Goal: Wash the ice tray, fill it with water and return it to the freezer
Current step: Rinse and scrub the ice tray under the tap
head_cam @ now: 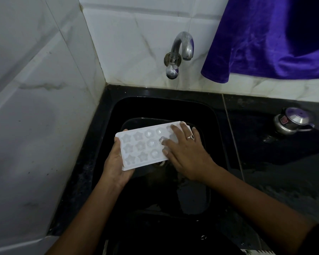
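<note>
Over a black sink (217, 115), a left hand (116, 162) grips one end of a white ice tray (136, 144) while the right hand (184, 153) lies flat across its other end, below a dry wall tap (180, 50).

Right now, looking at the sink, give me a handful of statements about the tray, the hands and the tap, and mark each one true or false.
1. The left hand holds the ice tray by its left end. True.
2. Water is pouring from the tap. False: no stream is visible.
3. The right hand lies on top of the tray's right part. True.
4. The tray sits flat on the counter. False: it is held over the black sink.
5. A purple cloth hangs to the right of the tap. True.
</note>
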`<state>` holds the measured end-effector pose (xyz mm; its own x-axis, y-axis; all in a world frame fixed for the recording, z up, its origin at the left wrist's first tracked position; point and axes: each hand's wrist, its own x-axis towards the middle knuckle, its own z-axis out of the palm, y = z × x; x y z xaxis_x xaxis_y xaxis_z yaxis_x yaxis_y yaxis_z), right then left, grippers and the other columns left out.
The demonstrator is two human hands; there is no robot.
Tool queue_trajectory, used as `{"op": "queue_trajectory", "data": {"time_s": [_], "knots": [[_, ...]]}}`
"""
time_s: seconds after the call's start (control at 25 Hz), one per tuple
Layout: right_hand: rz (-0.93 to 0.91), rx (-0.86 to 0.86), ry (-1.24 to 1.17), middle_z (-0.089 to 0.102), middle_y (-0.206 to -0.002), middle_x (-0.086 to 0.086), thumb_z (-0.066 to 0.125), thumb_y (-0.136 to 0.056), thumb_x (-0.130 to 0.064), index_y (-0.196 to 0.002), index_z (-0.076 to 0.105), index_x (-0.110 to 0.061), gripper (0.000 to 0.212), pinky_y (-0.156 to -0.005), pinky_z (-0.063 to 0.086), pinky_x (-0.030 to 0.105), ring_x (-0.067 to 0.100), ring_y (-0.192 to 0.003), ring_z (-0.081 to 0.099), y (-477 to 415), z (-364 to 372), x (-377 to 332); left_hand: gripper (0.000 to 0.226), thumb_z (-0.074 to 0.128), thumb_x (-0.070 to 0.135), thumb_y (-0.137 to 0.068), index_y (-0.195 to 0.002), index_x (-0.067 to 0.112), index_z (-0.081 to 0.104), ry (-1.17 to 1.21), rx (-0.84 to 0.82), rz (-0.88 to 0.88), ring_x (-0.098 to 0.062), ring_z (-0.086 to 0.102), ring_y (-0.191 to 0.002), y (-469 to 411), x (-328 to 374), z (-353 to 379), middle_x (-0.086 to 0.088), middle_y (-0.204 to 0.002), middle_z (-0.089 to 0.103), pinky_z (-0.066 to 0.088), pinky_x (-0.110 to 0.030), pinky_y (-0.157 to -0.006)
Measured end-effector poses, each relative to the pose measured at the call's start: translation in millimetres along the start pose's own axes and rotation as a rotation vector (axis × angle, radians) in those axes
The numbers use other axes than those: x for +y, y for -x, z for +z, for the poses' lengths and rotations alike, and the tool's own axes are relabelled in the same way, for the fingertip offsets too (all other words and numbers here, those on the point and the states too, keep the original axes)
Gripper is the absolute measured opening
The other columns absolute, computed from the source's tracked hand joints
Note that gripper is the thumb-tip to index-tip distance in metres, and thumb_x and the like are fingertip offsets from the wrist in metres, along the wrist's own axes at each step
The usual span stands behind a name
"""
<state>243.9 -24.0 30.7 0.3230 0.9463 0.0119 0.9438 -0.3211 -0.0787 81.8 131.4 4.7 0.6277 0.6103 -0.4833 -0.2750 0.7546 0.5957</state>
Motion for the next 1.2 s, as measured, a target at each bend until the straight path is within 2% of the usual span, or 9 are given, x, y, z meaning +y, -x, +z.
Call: {"op": "queue_trajectory", "data": {"time_s": [0.16, 0.36, 0.48, 0.6, 0.8, 0.92, 1.0, 1.12, 1.2], "knots": [[0.049, 0.006, -0.019, 0.025, -0.165, 0.017, 0.021, -0.106, -0.051, -0.129, 0.056, -0.021, 0.052, -0.123, 0.013, 0.065, 0.041, -0.156, 0.013, -7, -2, -7, 0.053, 0.039, 0.053, -0.108, -0.151, 0.023, 0.051, -0.029, -0.005, -0.019, -0.035, 0.060, -0.133, -2, -7, 1, -0.012, -0.145, 0.063, 0.049, -0.058, -0.106], [0.009, 0.012, -0.031, 0.021, -0.167, 0.014, 0.024, -0.108, -0.050, -0.142, 0.050, -0.031, 0.046, -0.123, 0.009, 0.066, 0.040, -0.157, 0.007, 1, 0, 7, 0.054, 0.039, 0.056, -0.107, -0.149, 0.026, 0.053, -0.014, 0.009, -0.028, -0.037, 0.060, -0.133, -5, -7, -6, -0.012, -0.145, 0.063, 0.043, -0.062, -0.111], [0.021, -0.008, -0.038, 0.024, -0.167, 0.017, 0.021, -0.107, -0.051, -0.130, 0.055, -0.023, 0.050, -0.123, 0.012, 0.066, 0.040, -0.157, 0.010, -5, -1, -1, 0.051, 0.037, 0.054, -0.108, -0.146, 0.024, 0.055, -0.012, 0.006, -0.031, -0.035, 0.060, -0.133, -4, -11, -1, -0.012, -0.143, 0.064, 0.046, -0.060, -0.108], [-0.060, -0.025, -0.013, 0.020, -0.168, 0.016, 0.021, -0.108, -0.051, -0.146, 0.047, -0.023, 0.054, -0.123, 0.011, 0.066, 0.039, -0.158, 0.006, 0, 0, 4, 0.049, 0.038, 0.054, -0.108, -0.143, 0.027, 0.057, 0.009, 0.018, -0.008, -0.036, 0.061, -0.132, -5, -2, -2, -0.012, -0.142, 0.065, 0.050, -0.058, -0.104], [0.005, -0.022, -0.038, 0.021, -0.168, 0.017, 0.019, -0.107, -0.051, -0.129, 0.054, -0.021, 0.052, -0.123, 0.011, 0.065, 0.040, -0.158, 0.007, -10, -6, 1, 0.053, 0.038, 0.054, -0.107, -0.150, 0.026, 0.052, 0.017, -0.001, -0.034, -0.036, 0.060, -0.133, -4, -10, 2, -0.013, -0.144, 0.063, 0.046, -0.061, -0.109], [-0.045, -0.044, -0.029, 0.016, -0.169, 0.016, 0.019, -0.108, -0.051, -0.145, 0.047, -0.022, 0.055, -0.124, 0.010, 0.065, 0.039, -0.158, 0.004, 0, 0, 2, 0.053, 0.040, 0.055, -0.107, -0.149, 0.025, 0.054, 0.005, 0.018, -0.015, -0.035, 0.062, -0.131, -4, -4, 0, -0.013, -0.144, 0.063, 0.051, -0.057, -0.102], [-0.019, -0.024, -0.038, 0.017, -0.169, 0.014, 0.021, -0.108, -0.050, -0.142, 0.050, -0.031, 0.048, -0.123, 0.010, 0.066, 0.038, -0.158, 0.004, -2, -6, 13, 0.053, 0.040, 0.054, -0.107, -0.149, 0.025, 0.053, 0.009, 0.009, -0.033, -0.035, 0.062, -0.131, -2, -5, -1, -0.012, -0.144, 0.064, 0.052, -0.055, -0.101], [0.003, -0.019, -0.023, 0.022, -0.167, 0.017, 0.021, -0.107, -0.051, -0.128, 0.056, -0.024, 0.049, -0.122, 0.014, 0.066, 0.040, -0.157, 0.010, -7, -6, 7, 0.050, 0.038, 0.053, -0.108, -0.143, 0.025, 0.058, -0.009, 0.005, -0.031, -0.033, 0.065, -0.127, 0, -12, 4, -0.011, -0.139, 0.067, 0.051, -0.056, -0.102], [-0.047, -0.035, -0.019, 0.021, -0.167, 0.017, 0.021, -0.107, -0.051, -0.138, 0.052, -0.021, 0.053, -0.123, 0.014, 0.066, 0.040, -0.157, 0.010, -1, 0, 4, 0.049, 0.037, 0.054, -0.108, -0.143, 0.026, 0.057, -0.024, 0.002, -0.005, -0.033, 0.065, -0.127, -1, -8, 5, -0.010, -0.139, 0.067, 0.053, -0.055, -0.099]]}}
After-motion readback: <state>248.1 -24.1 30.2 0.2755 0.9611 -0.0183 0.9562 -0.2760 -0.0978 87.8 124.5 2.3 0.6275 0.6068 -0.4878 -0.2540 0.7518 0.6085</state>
